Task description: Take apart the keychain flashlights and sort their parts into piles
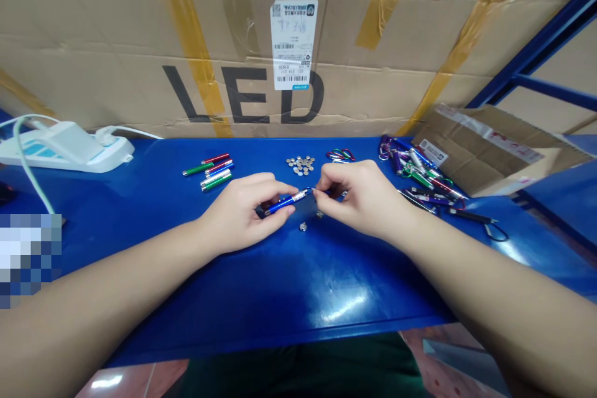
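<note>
Right now, in the head view: left hand [240, 211] clamped around the barrel of a blue metal penlight [285, 203], right hand [361, 199] pinching its tip end, the two close together above the blue counter [261, 298]. Step in hand: work at that tip. Button cells [300, 165] heaped just beyond, colored penlight barrels [208, 172] to the left, carabiner penlights [420, 171] to the right.

Light: bright, even, apparently from overhead, with white glare on the blue worktop [345, 305] and the floor [106, 380]. Shadows: faint and soft beneath the left hand [242, 212] and right hand [366, 199]; blue pen light [284, 203] sharp. Defects: wide-angle bowing toward the edges, curving the cardboard carton [93, 25]; pixelated blur block [28, 258] at left edge.
</note>
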